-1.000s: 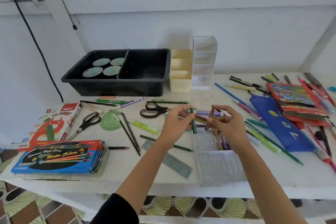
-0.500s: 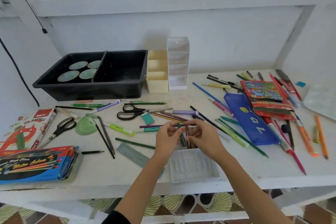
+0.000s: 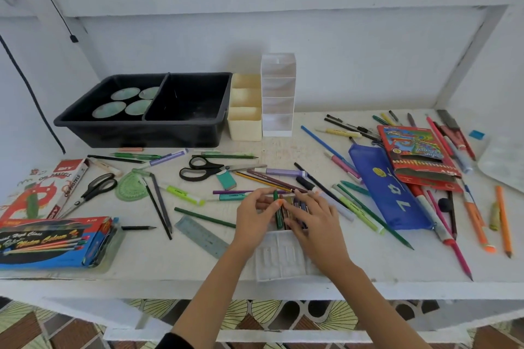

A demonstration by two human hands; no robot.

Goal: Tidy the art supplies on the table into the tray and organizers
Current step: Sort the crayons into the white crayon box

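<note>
A clear plastic crayon insert [image 3: 279, 261] lies at the table's front edge, with several crayons lined up in its far end. My left hand [image 3: 253, 217] pinches a green crayon [image 3: 279, 217] lying at the left of that row. The straight fingers of my right hand [image 3: 313, 222] rest on the other crayons [image 3: 297, 204]. The black two-part tray [image 3: 141, 129] stands at the back left with round paint pans in its left half. Beside it stand a cream organizer [image 3: 245, 127] and a white organizer [image 3: 278, 122].
Loose pens, pencils and markers cover the table. Two black scissors [image 3: 204, 168] [image 3: 95, 188], a green protractor [image 3: 131, 187] and a ruler [image 3: 202, 235] lie left of my hands. A blue pencil pouch [image 3: 388, 193] and red pencil box [image 3: 416, 156] lie right; pastel and watercolour boxes [image 3: 48, 244] far left.
Both hands came down from above the table to the clear insert. The green and brown crayons they held up now lie in the row there.
</note>
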